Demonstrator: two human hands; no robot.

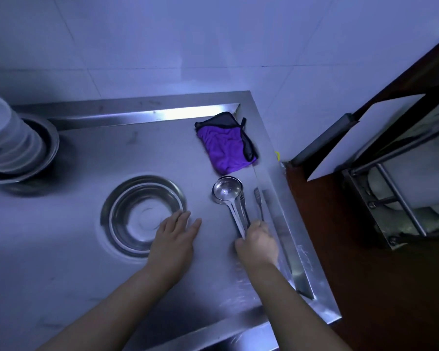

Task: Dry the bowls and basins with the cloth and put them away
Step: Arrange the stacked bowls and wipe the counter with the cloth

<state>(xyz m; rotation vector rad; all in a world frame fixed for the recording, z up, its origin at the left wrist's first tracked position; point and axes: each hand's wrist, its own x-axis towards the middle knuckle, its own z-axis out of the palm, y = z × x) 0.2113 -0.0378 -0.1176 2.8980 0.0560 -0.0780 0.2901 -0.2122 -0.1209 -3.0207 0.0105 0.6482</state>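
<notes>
A steel basin (137, 211) lies open side up on the steel counter (86, 274), left of centre. My left hand (174, 239) hovers flat over its near right rim, fingers straight. A folded purple cloth (224, 145) lies at the back right corner. My right hand (257, 243) grips the handles of the stacked steel ladles (226, 191), whose bowls point away from me. A stack of white bowls (8, 133) sits inside a steel basin (46, 148) at the far left.
A fork (258, 202) lies right of the ladles beside the counter's raised right rim (284, 224). Beyond the rim stands a dark metal rack (390, 198) with a white board (360, 138) and dishes over a brown floor. A tiled wall rises behind the counter.
</notes>
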